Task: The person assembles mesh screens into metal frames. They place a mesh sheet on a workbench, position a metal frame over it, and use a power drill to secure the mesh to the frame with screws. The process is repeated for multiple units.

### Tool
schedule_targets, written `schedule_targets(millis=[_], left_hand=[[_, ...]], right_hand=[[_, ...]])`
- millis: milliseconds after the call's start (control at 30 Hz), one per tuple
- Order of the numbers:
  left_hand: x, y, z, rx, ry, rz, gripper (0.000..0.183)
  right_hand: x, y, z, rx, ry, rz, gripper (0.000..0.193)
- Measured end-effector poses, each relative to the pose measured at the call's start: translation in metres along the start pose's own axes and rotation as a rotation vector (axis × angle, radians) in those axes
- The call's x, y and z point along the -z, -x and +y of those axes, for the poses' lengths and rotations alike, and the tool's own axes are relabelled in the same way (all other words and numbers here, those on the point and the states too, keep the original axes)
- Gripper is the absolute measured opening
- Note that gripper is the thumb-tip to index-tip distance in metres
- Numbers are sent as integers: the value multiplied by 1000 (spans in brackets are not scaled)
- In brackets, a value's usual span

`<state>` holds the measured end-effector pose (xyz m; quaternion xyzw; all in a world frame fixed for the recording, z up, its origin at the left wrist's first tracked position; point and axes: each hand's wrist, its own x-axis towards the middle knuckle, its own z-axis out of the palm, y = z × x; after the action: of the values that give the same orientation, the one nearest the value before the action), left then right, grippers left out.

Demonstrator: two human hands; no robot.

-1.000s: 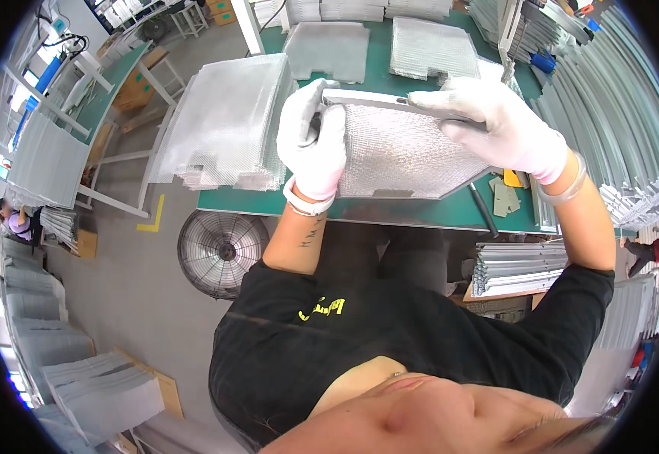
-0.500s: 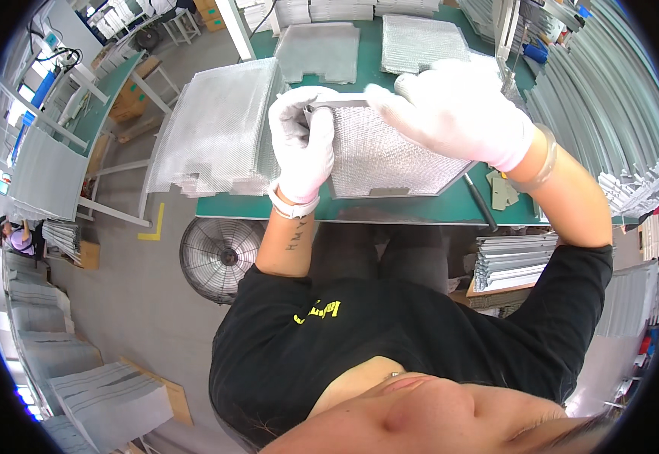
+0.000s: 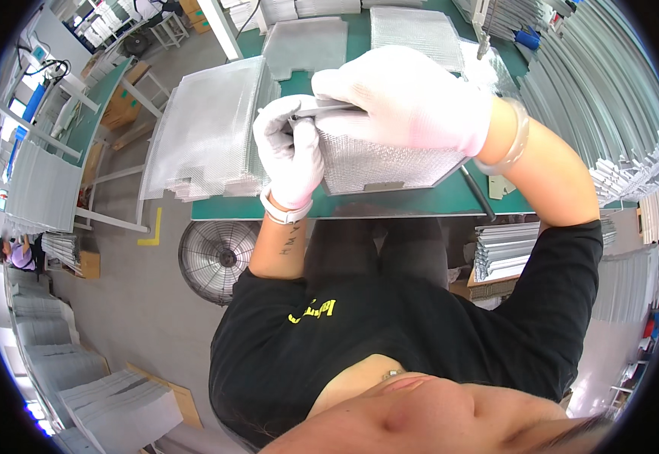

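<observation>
A silver mesh filter panel [image 3: 382, 168] with a thin metal frame stands tilted at the front of the green table. My left hand [image 3: 290, 155], in a white glove, is closed round its left upper corner, with the thumb on the near face. My right hand [image 3: 412, 98], also gloved, reaches across the top and grips the grey frame strip [image 3: 335, 110] along the upper edge, close to my left hand. Its palm hides much of the panel's upper part. A dark rod-like tool [image 3: 477, 194] lies right of the panel, beside a small pale plate [image 3: 500, 187].
Mesh sheets are stacked [image 3: 204, 125] left of my hands. Two more mesh piles, one left [image 3: 305, 45] and one right [image 3: 411, 34], lie farther back. Long metal strips [image 3: 598, 98] fill the right side. A floor fan [image 3: 225, 259] and stacked metal profiles [image 3: 505, 253] are below the table [image 3: 390, 206].
My right hand has moved left and closed on the upper frame strip near the left corner. My left hand keeps its hold; the whole view has shifted slightly.
</observation>
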<state>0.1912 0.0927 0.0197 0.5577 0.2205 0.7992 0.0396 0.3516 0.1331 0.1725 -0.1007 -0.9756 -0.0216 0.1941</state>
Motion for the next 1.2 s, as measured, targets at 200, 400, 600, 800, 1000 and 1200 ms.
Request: schedule_targets(millis=[200, 400, 600, 800, 1000, 1200], left_hand=[[-3, -8, 20, 153, 128, -35, 27], [-2, -4, 24, 221, 101, -27, 22], [-4, -7, 22, 248, 68, 4, 23], [-2, -5, 11, 179, 104, -55, 29], [4, 1, 7, 53, -21, -145, 40], [9, -6, -19, 87, -342, -58, 38]], right_hand=[[19, 24, 8, -46, -41, -137, 20], [8, 29, 10, -92, -9, -152, 17], [4, 34, 17, -18, -39, -51, 19], [2, 34, 15, -81, 9, -87, 23], [20, 55, 28, 72, 128, 230, 39], [-26, 191, 54, -463, -345, 1143, 20]])
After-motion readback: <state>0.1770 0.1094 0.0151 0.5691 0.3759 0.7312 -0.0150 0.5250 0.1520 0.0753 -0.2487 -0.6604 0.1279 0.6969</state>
